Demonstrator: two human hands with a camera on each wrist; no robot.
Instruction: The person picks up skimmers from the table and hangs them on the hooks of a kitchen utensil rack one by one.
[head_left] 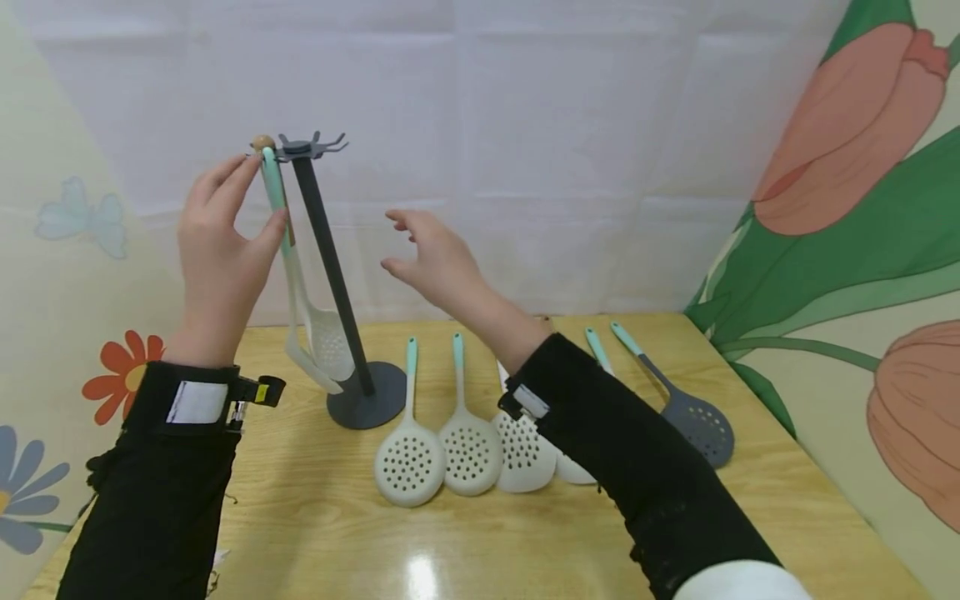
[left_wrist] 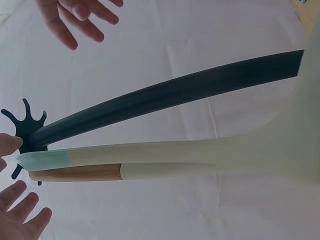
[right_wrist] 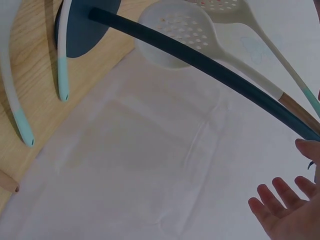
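Fingers of the left hand (head_left: 221, 242) pinched the mint-tipped handle of a white slotted spoon (head_left: 288, 250) near its top, right beside the hooks of a dark grey stand (head_left: 330, 267). The spoon hung down along the stand's pole, with its holey bowl low, close to the round base. A second white spoon with a wooden handle end (left_wrist: 75, 172) hung just beside it, touching or nearly touching it; the left wrist view showed the two handles side by side under the dark pole.

The right hand (head_left: 435, 258) was up in the air to the right of the pole, near it but not touching it. Its fingers were spread and loose, and it held nothing.

The stand stood on a yellow wooden surface (head_left: 772, 500). In front of it lay a row of white skimmers with holes: one (head_left: 411, 462) next to another (head_left: 470, 454), then a third (head_left: 522, 454) partly hidden by the right sleeve. A dark grey skimmer (head_left: 693, 421) with a mint handle tip lay further right, apart from the white ones. A white cloth (head_left: 525, 125) hung behind everything
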